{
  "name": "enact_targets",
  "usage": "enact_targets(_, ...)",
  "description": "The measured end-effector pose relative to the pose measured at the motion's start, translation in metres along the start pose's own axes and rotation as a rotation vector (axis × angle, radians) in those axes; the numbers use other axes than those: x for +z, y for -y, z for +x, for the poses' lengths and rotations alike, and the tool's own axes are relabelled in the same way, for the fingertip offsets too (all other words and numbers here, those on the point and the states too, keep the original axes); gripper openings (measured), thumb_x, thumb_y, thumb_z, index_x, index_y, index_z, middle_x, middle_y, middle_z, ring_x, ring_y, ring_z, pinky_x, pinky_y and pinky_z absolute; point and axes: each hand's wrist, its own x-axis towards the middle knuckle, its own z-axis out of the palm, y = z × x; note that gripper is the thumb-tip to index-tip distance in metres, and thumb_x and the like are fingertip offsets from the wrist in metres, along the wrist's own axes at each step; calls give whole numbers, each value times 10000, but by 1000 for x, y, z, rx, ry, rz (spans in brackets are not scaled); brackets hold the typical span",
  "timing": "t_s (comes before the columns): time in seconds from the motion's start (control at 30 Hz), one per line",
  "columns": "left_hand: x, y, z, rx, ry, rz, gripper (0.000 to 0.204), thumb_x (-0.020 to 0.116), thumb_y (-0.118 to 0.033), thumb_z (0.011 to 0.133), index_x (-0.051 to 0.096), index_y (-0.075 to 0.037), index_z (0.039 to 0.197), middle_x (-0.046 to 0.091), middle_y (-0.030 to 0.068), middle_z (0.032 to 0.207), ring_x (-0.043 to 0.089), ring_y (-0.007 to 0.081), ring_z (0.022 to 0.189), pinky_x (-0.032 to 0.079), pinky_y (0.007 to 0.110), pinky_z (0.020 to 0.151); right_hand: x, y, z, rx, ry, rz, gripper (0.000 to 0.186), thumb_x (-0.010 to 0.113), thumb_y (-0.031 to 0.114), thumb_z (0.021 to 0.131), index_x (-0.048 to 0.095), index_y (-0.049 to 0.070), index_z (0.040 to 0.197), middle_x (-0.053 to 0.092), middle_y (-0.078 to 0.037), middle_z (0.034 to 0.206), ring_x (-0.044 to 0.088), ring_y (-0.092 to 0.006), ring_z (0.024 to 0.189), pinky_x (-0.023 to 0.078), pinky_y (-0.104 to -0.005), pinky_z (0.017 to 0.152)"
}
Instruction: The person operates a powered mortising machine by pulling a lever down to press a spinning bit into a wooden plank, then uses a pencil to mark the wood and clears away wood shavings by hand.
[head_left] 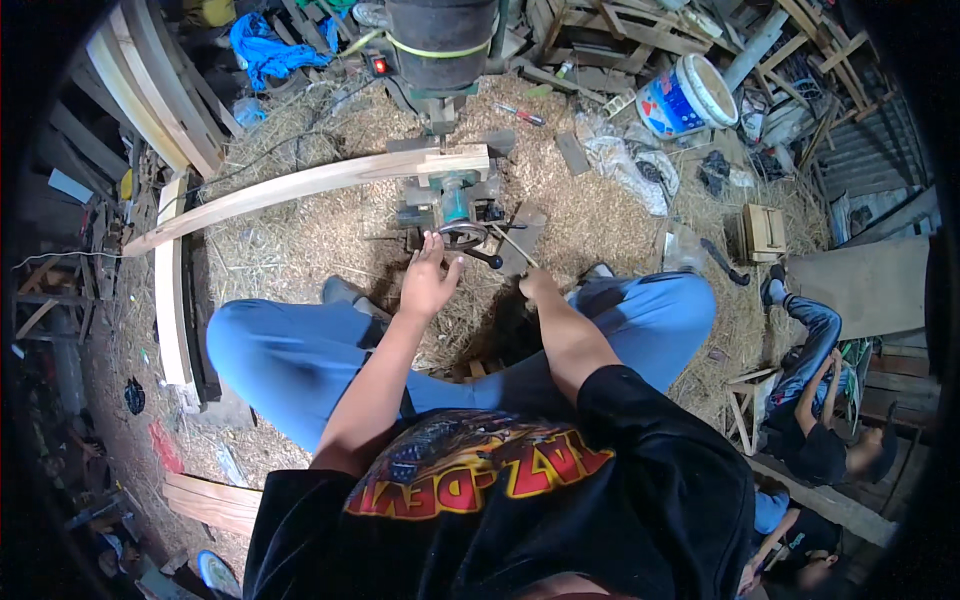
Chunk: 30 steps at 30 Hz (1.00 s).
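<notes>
My left hand point(430, 283) has its fingers stretched out at the near left edge of a dark handwheel point(465, 235). The wheel is fixed to the front of a green machine vise point(455, 200). My right hand point(536, 283) is closed round the near end of a thin light-coloured rod point(512, 244), which slants up toward the wheel's right side. Behind the wheel, a long, slightly curved wooden beam point(300, 182) has its right end in the vise, beneath the machine's tool. A short wood block point(465, 160) lies at that end. The tool's tip is partly hidden.
A large dark machine body point(440, 45) rises at the back. The beam's left part crosses an upright-looking timber support point(170, 290). Wood shavings cover the floor. A white-and-blue bucket point(690, 97) and a small wooden box point(764, 232) stand right. Another person point(825, 440) sits at far right.
</notes>
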Motion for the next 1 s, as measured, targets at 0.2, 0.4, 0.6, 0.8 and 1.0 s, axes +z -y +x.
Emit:
enact_targets(0.2,4,-38,12,16,60,186,944,568,-527,964,213,132,1539,234,351,1601,302,417,1493,264,526,1216,44,-36,97,56,-134,573,436,576,211,894,623,17,1282,657,-270,1243,614,-411,1206,496,-501,1028)
enact_targets(0.4,-5,-27,-1,-41,82,192,942,568,-514,971,185,123,1550,247,354,1595,301,408,1496,247,526,1223,3,9,23,41,-103,114,319,542,171,937,681,15,1178,645,-284,1234,611,-445,1187,510,-504,990)
enact_targets(0.6,-7,-16,2,34,24,89,829,571,-439,963,313,130,1509,324,355,1556,354,388,1474,259,530,1216,-1,-10,13,-129,-467,408,265,633,30,827,584,19,1087,684,-279,973,666,-482,866,536,-524,776)
enact_targets(0.8,-44,-10,19,-96,140,-249,469,611,-308,945,668,39,1256,614,261,1336,578,417,1259,448,456,1079,-57,-5,-20,-82,-646,497,328,589,46,869,515,24,1188,646,-261,1011,635,-486,850,502,-512,765)
enact_targets(1.0,-14,62,43,-110,5,-807,301,603,-244,1005,751,-59,1191,738,1,844,568,69,699,486,267,689,-136,74,-30,-521,-578,405,345,576,40,927,614,85,1267,690,-239,985,702,-386,886,546,-437,783)
